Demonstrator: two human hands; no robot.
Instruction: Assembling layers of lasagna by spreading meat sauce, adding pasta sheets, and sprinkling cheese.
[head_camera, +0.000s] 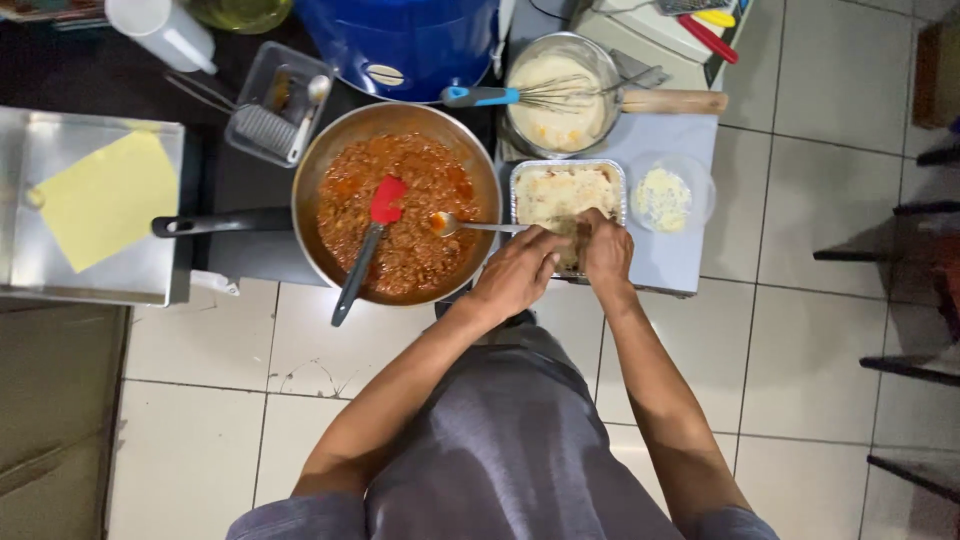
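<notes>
At the middle of the worktop (690, 255), the left hand (515, 275) is closed around the handle of a metal spoon (470, 226), its bowl lying at three o'clock in the pan (395, 215) of chunky red meat sauce. The right hand (607, 250) rests on the near edge of the foil tray (567, 205), fingers curled; whether they pinch anything I cannot tell. The tray sits just at three o'clock of the pan, filled with a pale, lumpy layer. A loaded spoon could drip sauce between pan and tray, and thin foil may buckle under pressing fingers. A red spatula (375, 240) with a dark handle leans in the sauce. At twelve o'clock, a whisk (530, 95) lies across a saucepan (560, 95) of smooth white sauce.
</notes>
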